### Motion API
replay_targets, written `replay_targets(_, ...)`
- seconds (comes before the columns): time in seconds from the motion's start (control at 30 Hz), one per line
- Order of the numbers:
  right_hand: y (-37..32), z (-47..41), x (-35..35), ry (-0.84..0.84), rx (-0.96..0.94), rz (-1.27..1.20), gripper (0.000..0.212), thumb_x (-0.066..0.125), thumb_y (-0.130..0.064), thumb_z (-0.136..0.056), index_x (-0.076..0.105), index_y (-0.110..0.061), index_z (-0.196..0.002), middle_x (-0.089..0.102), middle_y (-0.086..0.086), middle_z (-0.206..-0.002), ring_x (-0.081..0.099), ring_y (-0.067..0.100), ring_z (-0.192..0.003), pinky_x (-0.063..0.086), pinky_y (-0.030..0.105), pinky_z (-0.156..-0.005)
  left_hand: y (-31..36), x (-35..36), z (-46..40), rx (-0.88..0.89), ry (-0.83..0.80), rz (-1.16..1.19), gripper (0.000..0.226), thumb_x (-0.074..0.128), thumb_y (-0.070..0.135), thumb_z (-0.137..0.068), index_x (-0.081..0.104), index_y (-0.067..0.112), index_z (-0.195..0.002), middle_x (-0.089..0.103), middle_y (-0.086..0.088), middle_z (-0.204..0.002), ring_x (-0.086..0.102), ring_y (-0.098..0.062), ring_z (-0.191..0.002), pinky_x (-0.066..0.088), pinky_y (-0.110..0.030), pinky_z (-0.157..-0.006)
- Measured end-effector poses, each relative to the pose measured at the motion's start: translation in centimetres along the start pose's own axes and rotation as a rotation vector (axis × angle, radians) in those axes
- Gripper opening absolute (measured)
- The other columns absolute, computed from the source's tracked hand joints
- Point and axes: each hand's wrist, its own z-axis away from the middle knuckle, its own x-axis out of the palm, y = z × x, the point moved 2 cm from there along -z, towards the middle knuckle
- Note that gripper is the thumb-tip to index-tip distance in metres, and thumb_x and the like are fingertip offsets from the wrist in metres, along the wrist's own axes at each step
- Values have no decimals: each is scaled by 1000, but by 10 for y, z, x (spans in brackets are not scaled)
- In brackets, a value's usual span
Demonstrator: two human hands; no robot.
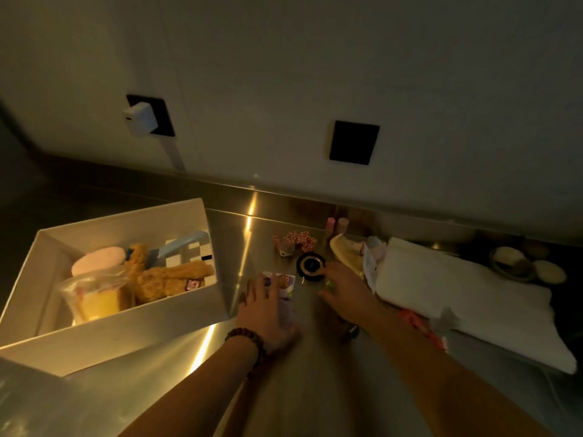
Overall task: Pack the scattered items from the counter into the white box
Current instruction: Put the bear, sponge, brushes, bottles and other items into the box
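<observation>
The white box (202, 302) stands at the left on the steel counter (303, 367), holding a brown plush toy, a pink round pad, a plastic bag and a checkered item. My left hand (268, 310) lies flat over a small printed packet (285, 283), fingers spread. My right hand (342, 287) reaches to a black round compact (310, 266), fingertips at its right edge; a small green thing shows under its fingers. A red-and-white checked scrunchie (296, 241) lies behind the compact.
A folded white towel (457, 298) fills the right side, with a cream comb-like item (345, 250) and small bottles (336, 225) behind it. Small round dishes (523, 264) sit at the far right. A charger is plugged into a wall socket (145, 118).
</observation>
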Motion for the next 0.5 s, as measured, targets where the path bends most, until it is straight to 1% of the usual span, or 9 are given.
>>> replay_targets(0.07,1,-13,5,1,-19,35,48,59,-25,-89,47,-21,-135,40,3,-144,39,20,-131,34,30,-108,1,10,-2,-70,1,19,129,58,81,-55,-13,23,-145,-5,-8,-155,10,-34,-140,25,-46,-111)
replay_targets(0.13,0,-27,9,17,-29,60,52,60,-28,-88,43,-22,-137,37,4,-145,39,21,-131,38,35,-108,0,16,0,-105,44,46,128,58,79,-57,-13,21,-146,-1,-9,-155,14,-32,-139,24,-43,-112)
replay_targets(0.27,6,-49,19,14,-4,118,61,65,-33,-84,39,-21,-138,33,7,-146,38,25,-130,39,36,-106,-6,23,5,-96,131,229,109,64,59,-71,-3,21,-147,16,-3,-152,27,-22,-134,27,-32,-111)
replay_targets(0.4,14,-58,34,-27,54,122,68,66,-41,-82,37,-19,-139,37,8,-144,40,25,-129,38,36,-104,-7,25,13,-71,205,354,83,65,45,-77,19,22,-142,37,0,-139,40,-13,-119,30,-18,-95)
replay_targets(0.5,16,-61,38,18,52,145,66,68,-39,-81,39,-19,-138,40,6,-142,40,23,-128,38,35,-105,-10,26,15,-78,210,393,80,67,43,-77,23,24,-141,39,2,-135,41,-11,-117,31,-16,-92)
